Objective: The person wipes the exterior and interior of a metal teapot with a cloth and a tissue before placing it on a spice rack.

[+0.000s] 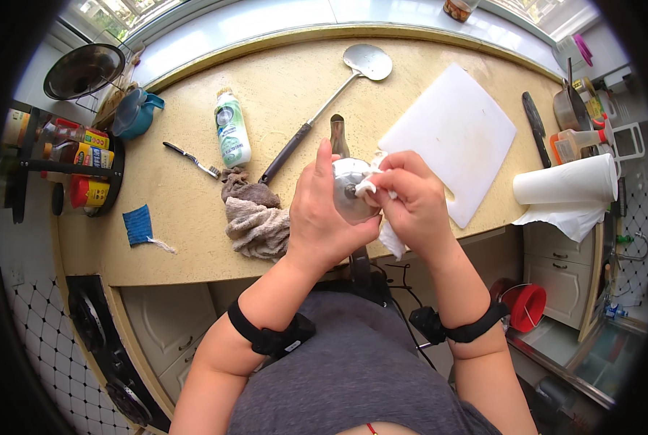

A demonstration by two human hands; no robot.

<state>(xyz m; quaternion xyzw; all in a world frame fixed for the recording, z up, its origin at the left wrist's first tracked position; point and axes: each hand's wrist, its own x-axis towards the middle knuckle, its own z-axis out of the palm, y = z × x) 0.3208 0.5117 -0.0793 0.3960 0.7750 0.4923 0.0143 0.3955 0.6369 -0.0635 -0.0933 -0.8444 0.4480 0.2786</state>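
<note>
Close to my body, at the counter's front edge, is a small stainless steel kettle (350, 205) with its spout pointing away and a black handle towards me. My left hand (324, 209) grips its body from the left, thumb spread along the near side. A crumpled white paper towel (392, 240) is pinched in the fingers of my right hand (414, 198), against the lid beside the dark knob. Left of the kettle lie a beige cloth (256, 228) and a brown cloth (247, 188), bunched together. My right hand covers part of the lid.
Beyond lie a long-handled metal ladle (368, 61), a green-and-white bottle (232, 130), a brush (191, 159) and a blue scouring pad (138, 225). To the right are a white cutting board (460, 136), a black-handled knife (535, 122) and a paper towel roll (563, 179). A spice rack (117, 179) stands left.
</note>
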